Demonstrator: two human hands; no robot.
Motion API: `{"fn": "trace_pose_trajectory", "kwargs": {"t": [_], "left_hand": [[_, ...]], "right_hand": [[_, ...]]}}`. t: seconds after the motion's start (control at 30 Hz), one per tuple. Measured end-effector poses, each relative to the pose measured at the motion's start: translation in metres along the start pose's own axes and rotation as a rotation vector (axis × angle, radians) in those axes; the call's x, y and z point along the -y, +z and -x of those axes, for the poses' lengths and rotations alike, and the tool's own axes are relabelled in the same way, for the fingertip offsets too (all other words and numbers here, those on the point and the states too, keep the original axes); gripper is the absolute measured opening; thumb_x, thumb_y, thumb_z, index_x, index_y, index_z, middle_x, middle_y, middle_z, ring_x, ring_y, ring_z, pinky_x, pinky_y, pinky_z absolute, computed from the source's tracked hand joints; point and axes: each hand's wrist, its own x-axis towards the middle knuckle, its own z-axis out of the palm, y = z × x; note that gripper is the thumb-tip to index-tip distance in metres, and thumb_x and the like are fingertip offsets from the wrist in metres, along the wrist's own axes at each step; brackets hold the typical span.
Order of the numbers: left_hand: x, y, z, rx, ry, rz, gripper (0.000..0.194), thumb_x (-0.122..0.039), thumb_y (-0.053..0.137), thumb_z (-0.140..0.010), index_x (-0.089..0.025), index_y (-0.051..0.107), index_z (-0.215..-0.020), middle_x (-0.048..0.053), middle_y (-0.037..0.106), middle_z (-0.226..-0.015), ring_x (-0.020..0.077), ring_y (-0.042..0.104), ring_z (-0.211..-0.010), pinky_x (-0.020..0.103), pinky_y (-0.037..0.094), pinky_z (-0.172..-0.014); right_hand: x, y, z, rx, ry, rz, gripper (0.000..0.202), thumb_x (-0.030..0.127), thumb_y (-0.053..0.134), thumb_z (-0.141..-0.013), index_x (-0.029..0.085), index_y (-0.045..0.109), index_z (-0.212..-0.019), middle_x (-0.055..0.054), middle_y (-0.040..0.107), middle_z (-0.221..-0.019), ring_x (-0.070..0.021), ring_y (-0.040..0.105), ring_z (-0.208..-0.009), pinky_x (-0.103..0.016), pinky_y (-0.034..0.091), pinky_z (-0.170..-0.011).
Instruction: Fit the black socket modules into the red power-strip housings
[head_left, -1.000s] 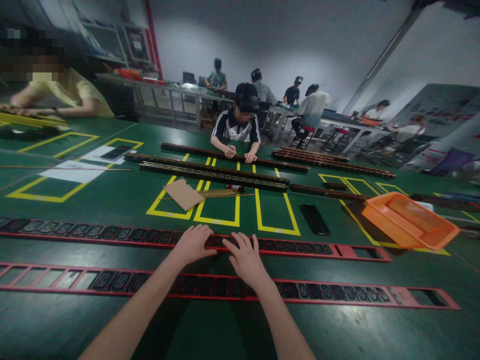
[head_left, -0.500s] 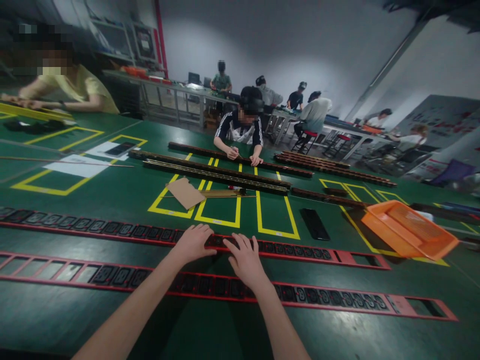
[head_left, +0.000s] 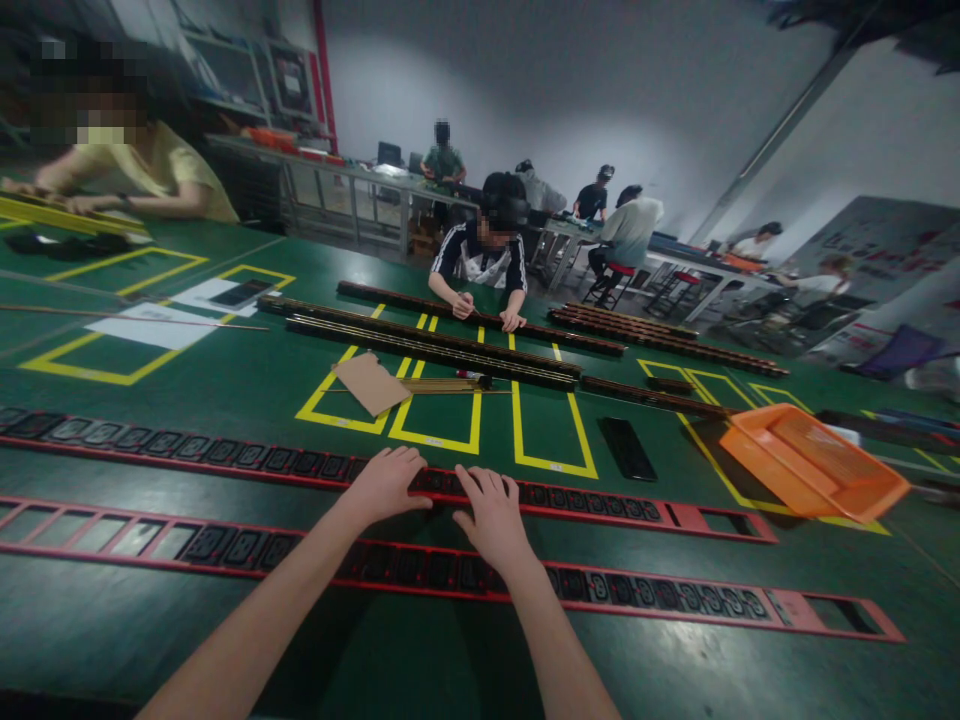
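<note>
Two long red socket strips with black outlets lie side by side across the table. My left hand (head_left: 388,488) grips the farther strip (head_left: 285,460) near its middle, fingers over its far edge and thumb on the near side. Just to the right, my right hand (head_left: 491,512) holds the same strip, with fingers bent over it and the thumb toward my left hand. Between my hands a short stretch of outlets shows. The nearer strip (head_left: 660,594) passes beneath my forearms; its left end has several openings without outlets.
Beyond the strips lie a cardboard piece (head_left: 371,384), a black phone (head_left: 627,448) and long dark rails (head_left: 435,350). An orange basket (head_left: 814,465) stands tilted at right. A person (head_left: 480,255) works across the green table, another person (head_left: 165,180) at far left.
My right hand's fingers have drawn closer together and shifted slightly left over the strip. My left hand stays in nearly the same place.
</note>
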Motion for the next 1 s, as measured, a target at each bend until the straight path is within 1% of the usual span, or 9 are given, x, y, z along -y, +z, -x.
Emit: {"fn": "trace_pose_trajectory", "kwargs": {"t": [0.1, 0.2, 0.27, 0.5, 0.67, 0.73, 0.87, 0.93, 1.0], "left_hand": [[0.0, 0.001, 0.001, 0.02, 0.016, 0.008, 0.048, -0.055, 0.075, -0.07, -0.022, 0.061, -0.102, 0.005, 0.065, -0.104, 0.0251, 0.059, -0.101, 0.036, 0.042, -0.084], [-0.002, 0.001, 0.001, 0.035, 0.034, 0.009, 0.048, -0.054, 0.075, -0.07, -0.022, 0.061, -0.103, 0.005, 0.065, -0.105, 0.0248, 0.059, -0.1, 0.036, 0.043, -0.084], [-0.004, 0.001, 0.001, 0.034, 0.035, 0.008, 0.048, -0.054, 0.074, -0.071, -0.022, 0.061, -0.104, 0.005, 0.065, -0.106, 0.0249, 0.059, -0.1, 0.036, 0.043, -0.084], [-0.008, 0.0, 0.001, -0.013, 0.017, 0.006, 0.049, -0.053, 0.07, -0.075, -0.025, 0.059, -0.113, 0.005, 0.064, -0.113, 0.0249, 0.057, -0.106, 0.038, 0.042, -0.089], [-0.003, -0.001, 0.003, -0.023, -0.039, -0.011, 0.051, -0.057, 0.069, -0.074, -0.024, 0.06, -0.111, 0.006, 0.064, -0.112, 0.0269, 0.056, -0.107, 0.041, 0.041, -0.09], [-0.002, -0.001, 0.003, -0.021, -0.038, -0.016, 0.049, -0.057, 0.069, -0.074, -0.024, 0.06, -0.109, 0.006, 0.064, -0.11, 0.0269, 0.056, -0.106, 0.041, 0.041, -0.089], [-0.002, 0.002, 0.002, -0.021, -0.026, -0.031, 0.046, -0.056, 0.068, -0.076, -0.024, 0.06, -0.108, 0.006, 0.064, -0.109, 0.0264, 0.056, -0.105, 0.04, 0.04, -0.088], [-0.002, 0.004, 0.001, -0.022, -0.022, -0.043, 0.045, -0.055, 0.067, -0.077, -0.023, 0.06, -0.107, 0.006, 0.063, -0.109, 0.0265, 0.056, -0.104, 0.039, 0.04, -0.088], [-0.002, 0.004, 0.002, -0.023, -0.018, -0.051, 0.044, -0.055, 0.066, -0.078, -0.023, 0.06, -0.107, 0.006, 0.063, -0.109, 0.0267, 0.056, -0.104, 0.039, 0.04, -0.087]], "right_hand": [[0.0, 0.002, -0.003, 0.003, 0.042, 0.009, 0.055, 0.035, 0.063, -0.088, 0.025, 0.047, -0.139, -0.009, 0.058, -0.128, -0.027, 0.047, -0.12, -0.049, 0.031, -0.104], [0.002, 0.004, -0.003, -0.011, 0.073, 0.025, 0.049, 0.035, 0.064, -0.088, 0.024, 0.052, -0.134, -0.009, 0.059, -0.123, -0.0266, 0.049, -0.117, -0.048, 0.031, -0.104], [0.003, 0.006, -0.002, -0.019, 0.088, 0.031, 0.048, 0.033, 0.063, -0.088, 0.025, 0.052, -0.134, -0.009, 0.059, -0.122, -0.0264, 0.049, -0.116, -0.049, 0.028, -0.106], [0.002, 0.012, 0.001, -0.041, 0.211, 0.087, 0.066, 0.023, 0.059, -0.086, 0.023, 0.034, -0.147, -0.012, 0.055, -0.13, -0.0283, 0.044, -0.123, -0.059, 0.015, -0.112], [-0.001, 0.015, 0.002, -0.077, 0.256, 0.104, 0.069, 0.018, 0.057, -0.085, 0.024, 0.031, -0.149, -0.015, 0.053, -0.132, -0.0322, 0.044, -0.125, -0.066, 0.011, -0.111], [-0.001, 0.013, 0.003, -0.075, 0.23, 0.11, 0.068, 0.016, 0.055, -0.086, 0.026, 0.033, -0.149, -0.014, 0.053, -0.131, -0.0325, 0.043, -0.125, -0.068, 0.01, -0.111], [0.0, 0.006, 0.004, -0.026, 0.046, 0.066, 0.061, 0.014, 0.051, -0.089, 0.032, 0.039, -0.145, -0.01, 0.052, -0.135, -0.0284, 0.041, -0.13, -0.067, 0.008, -0.114], [0.001, 0.004, 0.004, -0.007, -0.026, 0.027, 0.056, 0.017, 0.051, -0.091, 0.032, 0.041, -0.144, -0.009, 0.05, -0.14, -0.0263, 0.04, -0.132, -0.064, 0.01, -0.115], [0.001, 0.005, 0.003, -0.001, -0.047, 0.012, 0.053, 0.022, 0.052, -0.092, 0.031, 0.042, -0.143, -0.008, 0.049, -0.143, -0.0256, 0.039, -0.134, -0.062, 0.013, -0.116]]}}
